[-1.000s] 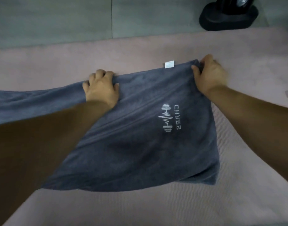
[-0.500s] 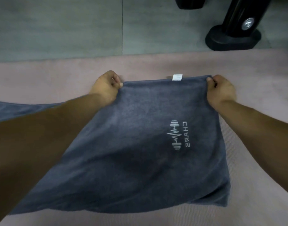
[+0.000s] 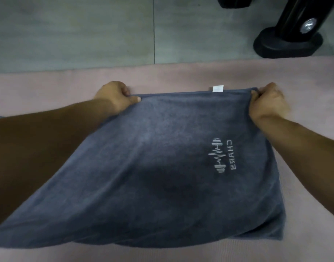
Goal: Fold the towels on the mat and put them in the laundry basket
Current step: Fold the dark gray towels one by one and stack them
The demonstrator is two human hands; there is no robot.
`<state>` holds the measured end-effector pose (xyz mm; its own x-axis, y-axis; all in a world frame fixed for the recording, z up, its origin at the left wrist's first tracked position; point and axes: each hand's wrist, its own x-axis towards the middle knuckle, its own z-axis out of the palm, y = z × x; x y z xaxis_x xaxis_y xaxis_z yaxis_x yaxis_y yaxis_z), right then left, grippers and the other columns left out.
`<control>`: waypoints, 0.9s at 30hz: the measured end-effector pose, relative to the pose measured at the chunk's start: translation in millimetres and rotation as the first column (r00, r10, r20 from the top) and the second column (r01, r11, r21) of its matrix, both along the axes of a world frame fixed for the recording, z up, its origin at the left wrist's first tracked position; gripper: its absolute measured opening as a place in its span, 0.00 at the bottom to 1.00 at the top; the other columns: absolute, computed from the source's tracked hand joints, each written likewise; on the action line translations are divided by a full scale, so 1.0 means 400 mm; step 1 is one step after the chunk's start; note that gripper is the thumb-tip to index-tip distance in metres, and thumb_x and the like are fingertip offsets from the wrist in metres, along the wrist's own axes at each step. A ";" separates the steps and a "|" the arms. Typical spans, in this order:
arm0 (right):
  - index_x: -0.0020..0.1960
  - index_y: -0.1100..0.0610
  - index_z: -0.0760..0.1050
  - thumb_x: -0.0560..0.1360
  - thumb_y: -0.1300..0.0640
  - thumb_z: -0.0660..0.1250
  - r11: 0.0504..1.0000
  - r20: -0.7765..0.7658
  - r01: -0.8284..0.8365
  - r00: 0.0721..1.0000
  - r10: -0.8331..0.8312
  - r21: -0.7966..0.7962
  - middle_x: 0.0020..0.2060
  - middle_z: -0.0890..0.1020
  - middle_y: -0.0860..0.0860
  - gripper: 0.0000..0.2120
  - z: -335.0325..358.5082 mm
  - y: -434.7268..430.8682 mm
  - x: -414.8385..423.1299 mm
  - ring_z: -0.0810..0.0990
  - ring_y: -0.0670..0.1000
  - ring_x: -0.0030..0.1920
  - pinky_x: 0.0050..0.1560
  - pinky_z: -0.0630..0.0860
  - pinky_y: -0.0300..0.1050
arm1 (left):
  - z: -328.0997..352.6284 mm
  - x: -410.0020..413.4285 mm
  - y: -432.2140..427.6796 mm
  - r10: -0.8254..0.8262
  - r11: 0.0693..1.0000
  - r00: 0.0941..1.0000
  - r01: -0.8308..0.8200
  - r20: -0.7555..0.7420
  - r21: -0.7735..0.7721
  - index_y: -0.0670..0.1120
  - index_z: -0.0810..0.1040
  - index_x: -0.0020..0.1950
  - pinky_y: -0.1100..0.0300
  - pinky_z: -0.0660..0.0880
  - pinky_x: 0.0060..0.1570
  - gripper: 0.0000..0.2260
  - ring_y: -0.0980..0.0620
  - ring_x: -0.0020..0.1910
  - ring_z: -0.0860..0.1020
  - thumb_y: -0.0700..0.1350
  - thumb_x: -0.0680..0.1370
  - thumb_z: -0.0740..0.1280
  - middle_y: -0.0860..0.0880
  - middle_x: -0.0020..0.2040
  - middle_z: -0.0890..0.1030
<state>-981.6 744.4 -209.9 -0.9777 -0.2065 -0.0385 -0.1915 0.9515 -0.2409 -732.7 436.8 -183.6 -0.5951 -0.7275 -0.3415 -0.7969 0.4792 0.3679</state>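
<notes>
Bordering pink mat [image 3: 181, 76], seemingly tiled floor [image 3: 68, 35]

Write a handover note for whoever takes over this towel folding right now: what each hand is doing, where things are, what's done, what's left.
Left hand: grips the far left corner of the dark grey-blue terry towel.
Right hand: pinches its far right corner, near the small white label.
Towel: spread over the pale pink ribbed mat, far edge stretched between the hands.
Done: layers at the near right corner suggest at least one fold.
Left: finish folding, then put it in the laundry basket, which is not in view.
</notes>
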 end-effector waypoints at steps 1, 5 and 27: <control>0.63 0.61 0.69 0.80 0.48 0.60 1.000 -0.062 0.010 0.998 -0.009 0.026 0.63 0.73 0.65 0.19 0.009 -0.026 0.024 0.72 0.66 0.63 0.62 0.67 0.59 | 0.004 0.020 -0.015 -0.001 1.000 1.000 0.001 0.000 0.022 0.47 0.74 0.38 0.58 0.67 0.44 0.17 0.46 0.41 0.74 0.59 0.74 0.73 0.50 0.37 0.76; 0.60 0.63 0.76 0.77 0.47 0.54 0.845 -0.176 -0.519 0.850 0.496 -0.126 0.59 0.78 0.63 0.24 0.034 -0.198 0.246 0.74 0.65 0.61 0.63 0.69 0.56 | 0.001 0.079 -0.047 0.010 0.995 0.999 -0.006 -0.041 0.099 0.46 0.76 0.36 0.59 0.68 0.41 0.17 0.49 0.38 0.74 0.58 0.73 0.75 0.51 0.34 0.76; 0.82 0.52 0.41 0.81 0.38 0.43 0.711 0.232 -0.636 0.772 0.592 0.301 0.80 0.39 0.53 0.34 -0.019 -0.424 0.471 0.36 0.54 0.80 0.79 0.39 0.53 | 0.048 0.320 -0.364 -0.223 0.943 0.975 0.208 0.026 0.261 0.47 0.80 0.40 0.63 0.68 0.44 0.10 0.52 0.42 0.76 0.53 0.76 0.73 0.52 0.38 0.79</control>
